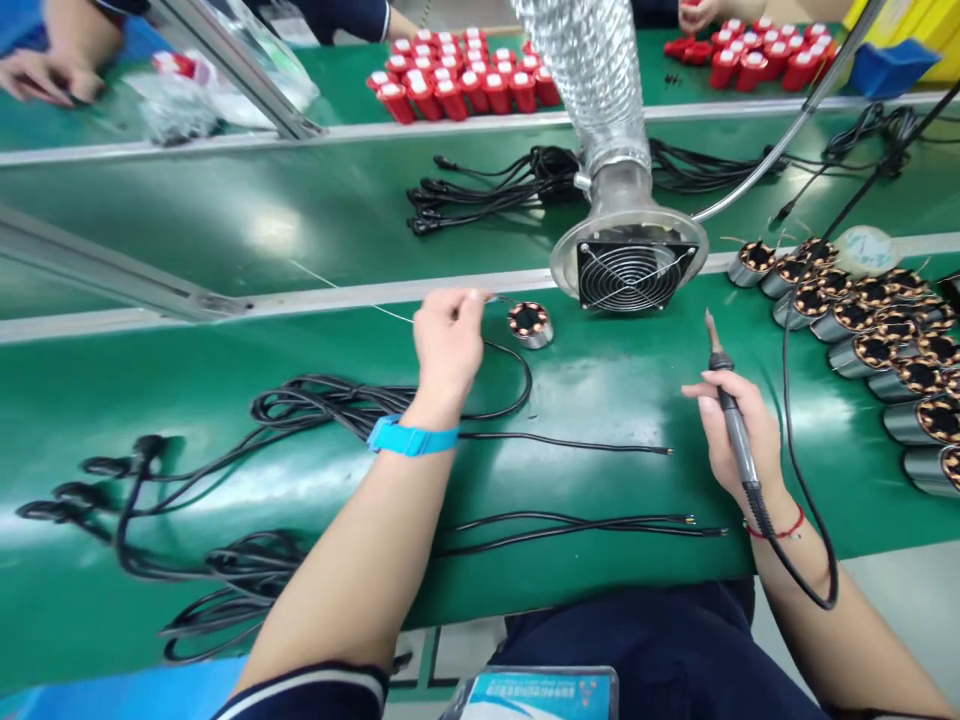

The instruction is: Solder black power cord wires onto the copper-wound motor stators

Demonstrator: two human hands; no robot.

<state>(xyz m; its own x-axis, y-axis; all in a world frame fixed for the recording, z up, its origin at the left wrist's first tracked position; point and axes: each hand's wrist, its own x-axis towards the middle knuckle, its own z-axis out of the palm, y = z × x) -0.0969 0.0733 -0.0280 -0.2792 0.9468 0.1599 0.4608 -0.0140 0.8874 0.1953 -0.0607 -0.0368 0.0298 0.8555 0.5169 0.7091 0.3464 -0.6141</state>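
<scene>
My left hand (448, 340) is closed in a pinch on a thin wire, with its fingertips just left of a small copper-wound motor stator (530, 323) lying on the green table (600, 400). A blue strap sits on that wrist. My right hand (739, 430) grips a soldering iron (726, 395) with the tip pointing up, away from the stator; its black cord loops down past my wrist. Loose black cables (337, 405) lie under and to the left of my left arm.
A fume extractor fan (630, 270) on a foil duct stands behind the stator. Several wound stators (862, 320) are lined up at the right. More black cables (487, 190) and red parts (465, 75) lie on the far belts. Other people's hands show at the far edge.
</scene>
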